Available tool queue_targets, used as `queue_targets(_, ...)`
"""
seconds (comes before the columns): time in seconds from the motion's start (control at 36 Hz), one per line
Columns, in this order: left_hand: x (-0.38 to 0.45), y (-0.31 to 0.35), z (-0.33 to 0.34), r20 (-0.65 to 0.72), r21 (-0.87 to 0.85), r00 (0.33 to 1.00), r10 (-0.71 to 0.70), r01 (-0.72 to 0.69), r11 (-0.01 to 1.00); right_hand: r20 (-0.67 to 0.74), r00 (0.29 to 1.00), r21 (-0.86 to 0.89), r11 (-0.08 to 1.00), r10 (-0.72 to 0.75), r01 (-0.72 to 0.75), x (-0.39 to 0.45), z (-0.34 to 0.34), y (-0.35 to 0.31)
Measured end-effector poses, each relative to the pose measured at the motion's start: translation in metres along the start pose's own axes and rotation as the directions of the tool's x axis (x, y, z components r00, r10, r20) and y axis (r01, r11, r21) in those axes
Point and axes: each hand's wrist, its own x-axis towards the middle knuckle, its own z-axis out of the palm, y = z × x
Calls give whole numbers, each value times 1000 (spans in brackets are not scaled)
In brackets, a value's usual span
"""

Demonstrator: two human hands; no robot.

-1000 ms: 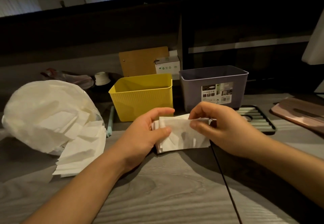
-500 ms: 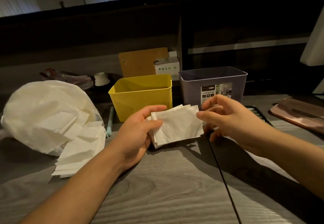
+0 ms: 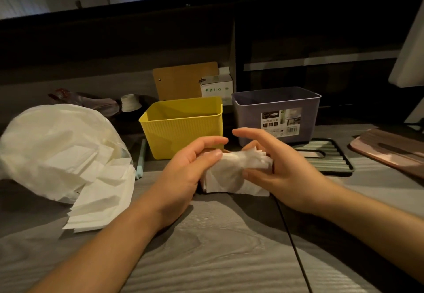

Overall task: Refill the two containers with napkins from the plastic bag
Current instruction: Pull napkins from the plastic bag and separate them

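Both hands are on one wad of napkins (image 3: 231,173) just above the grey wood-grain table (image 3: 206,258): the left hand (image 3: 183,173) grips its left end, thumb pressed on top and fingers curled behind, while the right hand (image 3: 284,168) clasps the right end, thumb across the front face, index finger stretched out straight above the stack. The napkin edges fan out at the upper right, by the right palm. Just behind the hands stands the yellow container (image 3: 183,129), ribbed on its front wall, and beside it on the right the grey-purple container (image 3: 277,113) with a printed label; neither shows any napkins inside from this angle. Out to the left, the plastic bag (image 3: 52,145) bulges with more napkins, and a spill of loose napkins (image 3: 101,201) slides out of its mouth onto the table. To the right of the hands lies a dark slatted tray (image 3: 328,157), and past it a pinkish board (image 3: 390,152) at the table's edge. Behind the containers, a brown clipboard (image 3: 183,81) leans upright next to a small white box (image 3: 216,88).
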Motion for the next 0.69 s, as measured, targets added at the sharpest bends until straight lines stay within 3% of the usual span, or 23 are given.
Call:
queue_targets(0.14,0,4,9,-138,40,990,-21,27,999,-2,998,-36,997,-69,69,0,4,-5)
queue_targets(0.25,0,6,9,-199,-1,980,-17,17,1000,28,1000,5,1000,10,-10,-1,-1,-1)
queue_targets(0.36,-1,2,7,-84,-23,996,-6,4,1000,11,998,34,998,58,-58,0,-1,3)
queue_targets(0.47,0,-4,6,4,110,999,48,-48,993,-73,996,66,997,47,-42,3,6,3)
queue_targets(0.56,-1,-4,6,-21,179,998,60,-55,982,-116,990,136,989,75,-58,2,8,2)
queue_targets(0.69,1,-8,6,-113,156,993,42,-24,987,-103,977,289,945,187,-151,1,6,2)
